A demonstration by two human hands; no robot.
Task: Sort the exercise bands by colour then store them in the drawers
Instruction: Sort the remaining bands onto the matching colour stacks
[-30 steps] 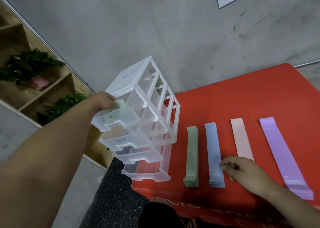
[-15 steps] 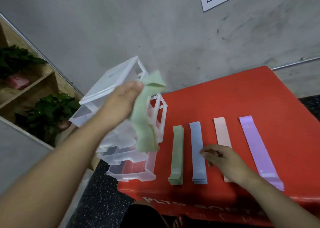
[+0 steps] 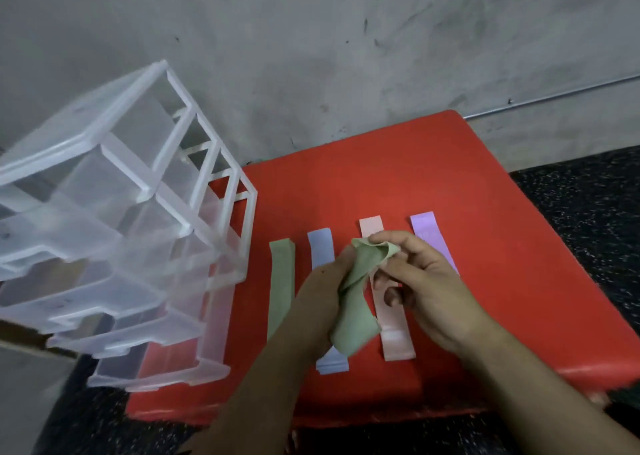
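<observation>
Wall [image 3: 311, 39], grey, behind red table [image 3: 381, 177], clear drawers [image 3: 138, 212] at frame left, left hand [image 3: 322, 299] and right hand [image 3: 426, 281] gripping crumpled green band [image 3: 356, 305] over blue strip [image 3: 320, 250], pink strip [image 3: 394, 333].

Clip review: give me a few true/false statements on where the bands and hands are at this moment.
1. The left hand and the right hand both hold the loose green band. True.
2. The purple band lies nearest the drawer unit. False: the green stack lies nearest; purple is farthest.
3. The blue band and pink band lie on the red table. True.
4. The loose green band is pulled flat. False: it hangs crumpled and twisted.
</observation>
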